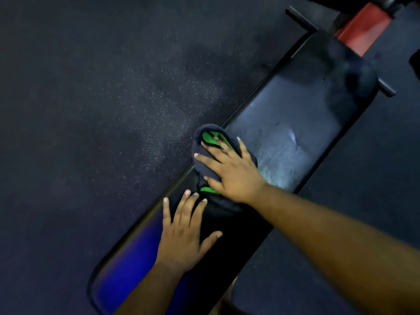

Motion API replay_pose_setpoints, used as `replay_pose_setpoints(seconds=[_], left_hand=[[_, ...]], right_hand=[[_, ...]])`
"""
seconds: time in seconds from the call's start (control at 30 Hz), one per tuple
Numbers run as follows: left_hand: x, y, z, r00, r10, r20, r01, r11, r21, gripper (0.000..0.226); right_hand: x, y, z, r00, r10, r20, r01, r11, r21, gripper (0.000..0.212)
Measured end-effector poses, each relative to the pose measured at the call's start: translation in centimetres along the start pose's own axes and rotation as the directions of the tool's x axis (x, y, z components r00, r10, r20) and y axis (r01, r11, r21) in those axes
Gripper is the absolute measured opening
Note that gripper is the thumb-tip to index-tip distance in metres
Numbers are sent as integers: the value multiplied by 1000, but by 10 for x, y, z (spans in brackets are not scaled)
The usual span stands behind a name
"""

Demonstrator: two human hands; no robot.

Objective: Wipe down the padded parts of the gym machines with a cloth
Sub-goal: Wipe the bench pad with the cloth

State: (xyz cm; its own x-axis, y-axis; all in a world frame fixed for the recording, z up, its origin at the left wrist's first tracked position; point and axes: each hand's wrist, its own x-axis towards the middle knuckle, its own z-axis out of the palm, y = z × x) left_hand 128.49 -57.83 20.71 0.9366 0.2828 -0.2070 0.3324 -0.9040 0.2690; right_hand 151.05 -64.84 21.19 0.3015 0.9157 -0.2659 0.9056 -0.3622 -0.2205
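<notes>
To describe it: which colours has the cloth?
Dark navy cloth with bright green markings, seen in the head view.

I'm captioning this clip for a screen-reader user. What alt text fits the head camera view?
Seen from above, a person's right hand presses a dark cloth with green markings flat onto a long black padded bench, while the left hand rests open on the pad nearer the camera. A pale, wet-looking patch shows beyond the cloth, and speckled dark flooring surrounds the bench.

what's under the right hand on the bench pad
The right hand presses flat on a dark cloth with green markings, which lies on the bench pad. The pad surface beneath the cloth is covered, so its state cannot be seen.
</notes>
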Motion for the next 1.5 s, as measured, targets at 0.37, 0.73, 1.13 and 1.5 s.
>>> replay_pose_setpoints(seconds=[0.37, 0.73, 1.13, 1.5], left_hand=[[114, -9, -27, 1000, -31, -5, 31, 999, 7, 92], [229, 38, -32, 998, 18, 66, -20, 999, 30, 96], [294, 73, -24, 974, 187, 130, -199, 976, 87, 99], [292, 73, -27, 960, 205, 188, -229, 967, 112, 94]], right_hand=[[-1, 32, -7, 922, 376, -98, -368, 926, 90, 69], [88, 210, -60, 804, 576, -151, -575, 816, 53, 68], [81, 292, -71, 805, 573, -154, -569, 819, 74, 69], [48, 272, -69, 670, 740, -53, -734, 672, 102, 70]])
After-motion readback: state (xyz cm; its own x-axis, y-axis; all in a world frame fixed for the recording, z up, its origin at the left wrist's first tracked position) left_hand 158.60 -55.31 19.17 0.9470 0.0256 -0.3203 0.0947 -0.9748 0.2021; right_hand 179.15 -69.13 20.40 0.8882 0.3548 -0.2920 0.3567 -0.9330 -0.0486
